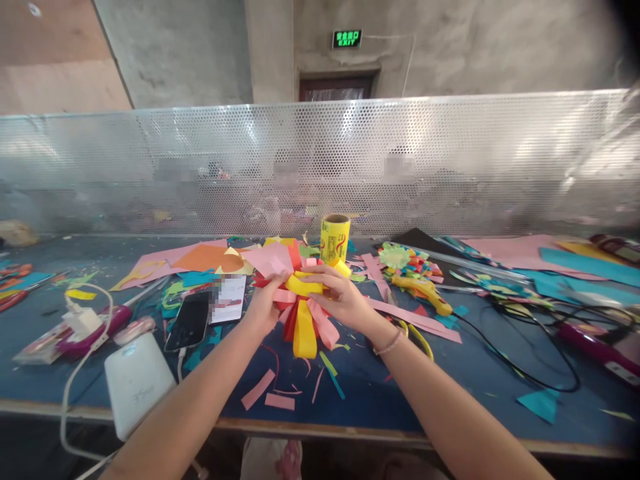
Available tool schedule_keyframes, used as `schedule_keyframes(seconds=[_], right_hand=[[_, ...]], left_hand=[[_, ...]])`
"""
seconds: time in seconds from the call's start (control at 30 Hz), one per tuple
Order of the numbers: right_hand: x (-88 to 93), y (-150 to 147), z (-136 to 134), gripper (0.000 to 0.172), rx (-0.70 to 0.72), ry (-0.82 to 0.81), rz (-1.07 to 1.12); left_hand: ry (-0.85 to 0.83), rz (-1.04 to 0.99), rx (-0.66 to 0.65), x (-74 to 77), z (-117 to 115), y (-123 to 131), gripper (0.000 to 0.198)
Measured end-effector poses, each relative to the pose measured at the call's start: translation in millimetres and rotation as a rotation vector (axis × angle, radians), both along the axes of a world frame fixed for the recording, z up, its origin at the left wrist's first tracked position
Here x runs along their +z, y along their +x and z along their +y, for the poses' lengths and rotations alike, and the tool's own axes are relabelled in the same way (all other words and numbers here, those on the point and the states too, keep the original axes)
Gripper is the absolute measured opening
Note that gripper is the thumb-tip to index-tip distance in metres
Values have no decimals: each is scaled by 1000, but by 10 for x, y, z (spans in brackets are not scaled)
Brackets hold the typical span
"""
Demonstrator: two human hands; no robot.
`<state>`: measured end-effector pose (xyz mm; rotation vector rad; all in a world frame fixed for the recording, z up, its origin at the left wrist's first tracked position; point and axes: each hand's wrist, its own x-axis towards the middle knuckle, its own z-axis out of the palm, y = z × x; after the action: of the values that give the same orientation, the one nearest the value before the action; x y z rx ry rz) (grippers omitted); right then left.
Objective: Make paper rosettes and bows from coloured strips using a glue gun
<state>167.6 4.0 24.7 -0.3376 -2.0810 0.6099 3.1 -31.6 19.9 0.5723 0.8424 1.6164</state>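
Observation:
A flower made of looped paper strips (304, 330) in yellow, pink and red is held above the front middle of the table. At its left side, my left hand (266, 303) is closed with the thumb and fingers pinching the strips. Over the top right, my right hand (347, 293) curls its fingers on a yellow loop near the flower's centre. The fingertips partly cover the middle of the flower. Behind it stands a yellow cardboard tube (335, 241). Beneath my right wrist, yellow-handled scissors (420, 341) are partly hidden.
A phone (188, 321), a second lit screen (229, 300) and a white power bank (137, 383) with cables lie left. At right is a yellow glue gun (420, 293) with a black cord. Paper scraps (280, 401) litter the blue table; a perforated metal partition (250, 167) rises behind.

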Motion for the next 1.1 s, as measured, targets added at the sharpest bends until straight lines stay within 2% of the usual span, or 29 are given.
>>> schedule_keyframes(seconds=[0.27,0.57,1.1], right_hand=[[-34,29,57,28,-8,-35,11],[-85,48,152,22,45,-153,80],[-121,88,210,23,114,-348,94]], left_hand=[[130,216,204,-129,66,13,22],[105,229,265,-156,85,10,23],[145,289,298,-274,156,-47,20]])
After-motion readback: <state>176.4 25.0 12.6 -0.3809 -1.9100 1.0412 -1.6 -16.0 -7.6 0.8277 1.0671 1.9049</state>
